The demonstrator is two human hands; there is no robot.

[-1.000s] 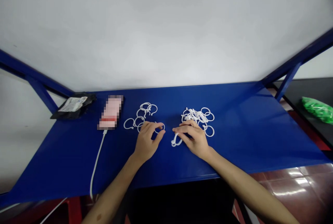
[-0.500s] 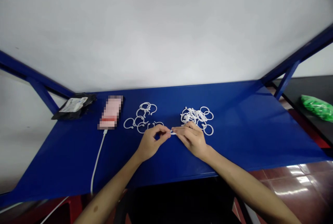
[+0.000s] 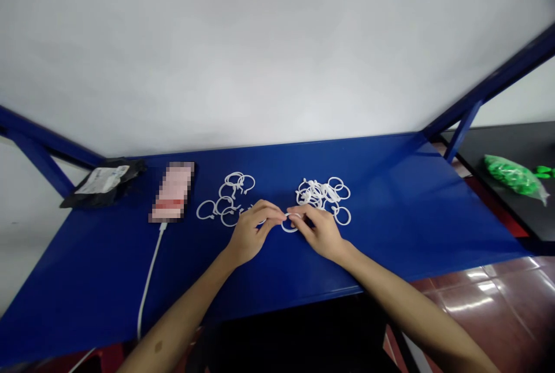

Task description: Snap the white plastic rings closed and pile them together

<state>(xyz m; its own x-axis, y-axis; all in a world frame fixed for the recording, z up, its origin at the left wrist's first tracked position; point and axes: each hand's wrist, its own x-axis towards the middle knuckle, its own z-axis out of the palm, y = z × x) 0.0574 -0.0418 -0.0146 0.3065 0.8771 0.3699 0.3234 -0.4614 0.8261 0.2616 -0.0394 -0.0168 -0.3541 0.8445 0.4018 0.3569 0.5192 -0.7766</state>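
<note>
While both hands meet near the front of the blue table [image 3: 381, 188], we see a slim white ring [image 3: 289, 231] between them, just above or on the tabletop; we cannot tell which. The left hand [image 3: 255, 233] has its thumb and forefinger tips together on the ring's upper left edge. The right hand [image 3: 321, 233] has its thumb and forefinger clamped on the ring's upper right side.

Beyond the left hand we find a loose group of white rings [image 3: 235, 187], several overlapping and some with visible gaps at their ends; one is partly covered by that hand. Behind the right hand lies a denser heap of white rings [image 3: 318, 191], tangled on the bare tabletop.

As for containers, we count two. On a dark table [image 3: 463, 137] at the far right, a clear plastic bag [image 3: 515, 176] holds many small green pieces, and a few more green pieces [image 3: 544, 172] lie just beside it. At the far left of the blue table, we see a black packet [image 3: 125, 179] with a white label [image 3: 102, 180]; its contents are hidden from us. Near it lies a pixelated pink device [image 3: 171, 191] with a white cable [image 3: 150, 277].
</note>
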